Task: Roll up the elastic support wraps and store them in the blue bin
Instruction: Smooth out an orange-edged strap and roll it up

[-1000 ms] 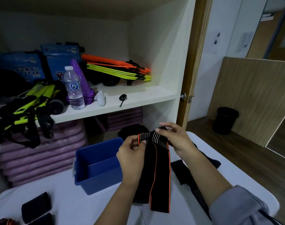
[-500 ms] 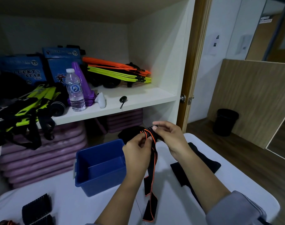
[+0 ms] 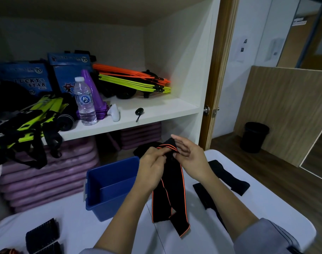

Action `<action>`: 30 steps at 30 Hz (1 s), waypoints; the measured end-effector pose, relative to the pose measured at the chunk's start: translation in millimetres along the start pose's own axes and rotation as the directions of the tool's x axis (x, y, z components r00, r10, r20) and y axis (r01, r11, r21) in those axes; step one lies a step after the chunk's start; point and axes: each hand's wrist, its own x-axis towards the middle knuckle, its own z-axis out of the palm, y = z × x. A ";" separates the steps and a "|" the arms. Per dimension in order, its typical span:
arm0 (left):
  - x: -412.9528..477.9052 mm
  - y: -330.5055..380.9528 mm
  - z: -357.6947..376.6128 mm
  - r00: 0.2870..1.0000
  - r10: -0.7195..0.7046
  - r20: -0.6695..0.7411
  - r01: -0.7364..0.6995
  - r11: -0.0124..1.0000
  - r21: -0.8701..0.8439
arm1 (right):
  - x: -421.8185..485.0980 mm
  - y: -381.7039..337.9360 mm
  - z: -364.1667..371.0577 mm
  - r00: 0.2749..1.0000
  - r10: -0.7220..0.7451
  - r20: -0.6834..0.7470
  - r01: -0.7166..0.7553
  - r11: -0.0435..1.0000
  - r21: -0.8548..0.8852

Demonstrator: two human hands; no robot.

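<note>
Head view: left hand (image 3: 153, 163) is pinching the top of the orange-edged wrap (image 3: 173, 182), fingers curled; right hand (image 3: 190, 154) is touching it, fingers straight, slightly spread.

Elastic wrap (image 3: 172, 189): top end buried between left hand (image 3: 153, 165) and right hand (image 3: 190, 158) — right hand's hold not discernible. Blue bin (image 3: 109, 180): right wall behind left forearm. Orange-striped roll (image 3: 9, 251) — cut off, bottom-left edge.

Dim, cool indoor light. The white shelf (image 3: 156, 109) at 12 o'clock is brightest; the cabinet corner at 9 o'clock sinks into shadow. The door frame (image 3: 220, 70) at 1 o'clock bows from lens distortion. The fingertips of the right hand (image 3: 188, 154) look blurred.
</note>
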 end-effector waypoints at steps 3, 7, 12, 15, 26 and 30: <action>1.2 -13.9 -3.9 0.940 0.190 -0.284 -0.105 0.951 0.290 | 1.8 -1.6 3.3 0.999 -0.025 -0.047 0.026 0.999 0.024; -0.9 -22.2 -7.2 0.952 0.132 -0.277 -0.080 0.978 0.192 | 3.5 -7.1 6.5 0.997 -0.064 -0.043 0.065 0.998 0.019; -0.6 -13.9 -9.5 0.959 0.153 -0.239 -0.110 0.976 0.186 | 1.7 -9.7 5.3 0.994 -0.099 -0.044 0.097 0.994 -0.040; 2.5 -8.7 -8.1 0.945 0.178 -0.275 -0.123 0.971 0.205 | 1.4 -13.7 3.4 0.991 -0.118 -0.064 0.112 0.989 -0.095; 16.8 3.1 -20.1 0.916 0.334 -0.221 -0.273 0.924 0.266 | 4.1 -25.0 6.2 0.954 -0.233 -0.190 0.202 0.964 -0.171; 14.9 3.4 -18.9 0.869 0.421 -0.259 -0.321 0.880 0.350 | 3.0 -29.8 11.8 0.951 -0.264 -0.163 0.231 0.953 -0.195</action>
